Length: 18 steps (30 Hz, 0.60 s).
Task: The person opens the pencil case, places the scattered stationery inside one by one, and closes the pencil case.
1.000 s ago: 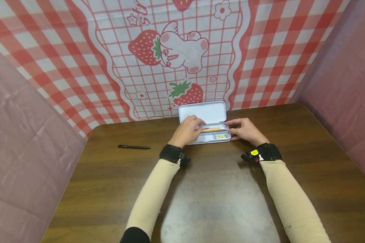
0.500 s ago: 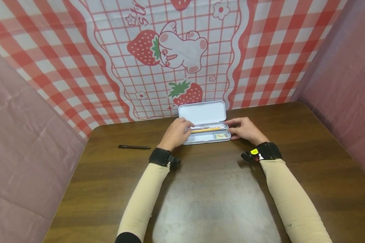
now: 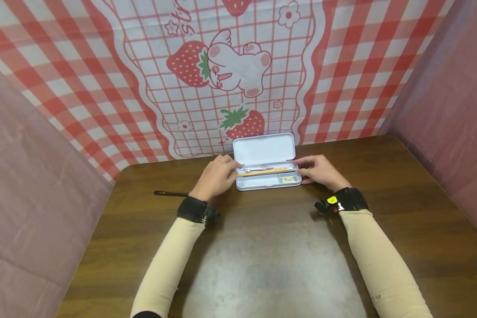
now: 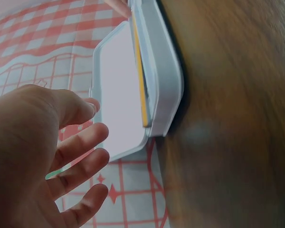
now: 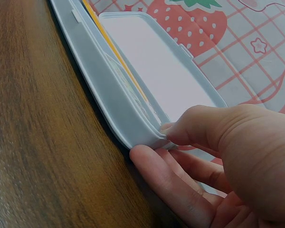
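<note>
A pale pencil case (image 3: pixel 258 182) lies on the table with its lid (image 3: pixel 264 149) raised at the back. Inside, a yellow pencil (image 3: pixel 264 172) runs along the rear compartment, beside thin whitish items too small to make out. A small green-and-yellow patterned piece (image 3: pixel 289 179) sits in the front right compartment. My right hand (image 3: pixel 319 171) grips the case's right end, thumb on the rim and fingers against the end wall (image 5: pixel 147 137). Beside the left end is my left hand (image 3: pixel 216 179); the left wrist view shows its fingers (image 4: pixel 88 173) loosely bent, apart from the case, holding nothing.
A black pen (image 3: pixel 170 193) lies left of the case, its right end hidden behind my left wrist. A red-and-white strawberry cloth (image 3: pixel 238 66) hangs right behind the raised lid. Pink cloth walls flank the brown table (image 3: pixel 278 247).
My left hand has drawn back leftward from over the case, uncovering the pencil's left part and the case's left end. It now covers the pen's right end. My right hand keeps its place.
</note>
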### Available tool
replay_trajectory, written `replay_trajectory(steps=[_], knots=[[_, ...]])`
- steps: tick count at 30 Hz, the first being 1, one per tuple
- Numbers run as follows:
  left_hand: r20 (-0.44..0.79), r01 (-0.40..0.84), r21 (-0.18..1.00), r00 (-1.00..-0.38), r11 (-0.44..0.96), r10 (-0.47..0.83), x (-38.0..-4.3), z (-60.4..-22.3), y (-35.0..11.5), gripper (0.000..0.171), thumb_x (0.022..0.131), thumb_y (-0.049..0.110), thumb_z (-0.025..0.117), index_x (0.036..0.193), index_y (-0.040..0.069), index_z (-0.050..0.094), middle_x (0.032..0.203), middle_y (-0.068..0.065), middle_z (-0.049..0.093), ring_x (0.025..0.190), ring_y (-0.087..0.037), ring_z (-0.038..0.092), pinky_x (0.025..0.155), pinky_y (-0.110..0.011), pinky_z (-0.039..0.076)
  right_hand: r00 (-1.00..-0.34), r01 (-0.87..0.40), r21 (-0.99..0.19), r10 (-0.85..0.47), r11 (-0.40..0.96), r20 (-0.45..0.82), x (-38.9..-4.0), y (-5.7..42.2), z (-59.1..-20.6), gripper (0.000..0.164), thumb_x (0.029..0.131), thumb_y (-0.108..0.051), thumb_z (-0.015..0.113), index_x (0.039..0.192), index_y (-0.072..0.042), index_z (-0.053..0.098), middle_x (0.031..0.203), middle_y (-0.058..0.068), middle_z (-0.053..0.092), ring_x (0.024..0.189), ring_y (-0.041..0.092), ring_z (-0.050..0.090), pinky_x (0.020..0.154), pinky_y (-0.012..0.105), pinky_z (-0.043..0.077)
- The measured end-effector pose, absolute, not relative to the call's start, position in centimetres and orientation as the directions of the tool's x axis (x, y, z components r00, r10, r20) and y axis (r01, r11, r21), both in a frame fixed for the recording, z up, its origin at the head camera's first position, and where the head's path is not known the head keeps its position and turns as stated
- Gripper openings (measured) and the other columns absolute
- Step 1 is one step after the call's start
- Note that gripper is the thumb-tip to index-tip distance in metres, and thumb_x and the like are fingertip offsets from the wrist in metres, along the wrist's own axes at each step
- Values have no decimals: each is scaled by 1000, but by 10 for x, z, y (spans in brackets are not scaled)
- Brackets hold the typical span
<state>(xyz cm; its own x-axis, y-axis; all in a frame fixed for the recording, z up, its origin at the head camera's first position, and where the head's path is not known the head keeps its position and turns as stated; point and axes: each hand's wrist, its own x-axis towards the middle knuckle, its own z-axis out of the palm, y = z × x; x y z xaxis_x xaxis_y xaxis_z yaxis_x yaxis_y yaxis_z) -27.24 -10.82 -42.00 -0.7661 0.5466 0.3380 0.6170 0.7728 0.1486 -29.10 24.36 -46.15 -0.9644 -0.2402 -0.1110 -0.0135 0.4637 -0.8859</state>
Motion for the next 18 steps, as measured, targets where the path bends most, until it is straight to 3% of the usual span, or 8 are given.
replay_trajectory(steps=[11, 18], knots=[[241, 570, 264, -820, 778, 519, -270, -412, -137, 22, 94, 15, 65, 113, 13, 75, 108, -4, 69, 105, -22, 59, 91, -42, 52, -964, -28, -890, -249, 455, -98, -291, 245, -462, 42, 93, -11, 68, 134, -3, 63, 131, 27, 56, 85, 24, 66, 64, 27, 63], [215, 526, 274, -850, 805, 482, -264, -413, -154, 23, 94, 15, 66, 115, 14, 74, 108, -4, 69, 107, -23, 59, 94, -44, 51, -960, -30, -888, -262, 459, -103, -289, 244, -462, 43, 93, -12, 68, 135, -3, 62, 131, 28, 56, 88, 26, 66, 65, 28, 63]])
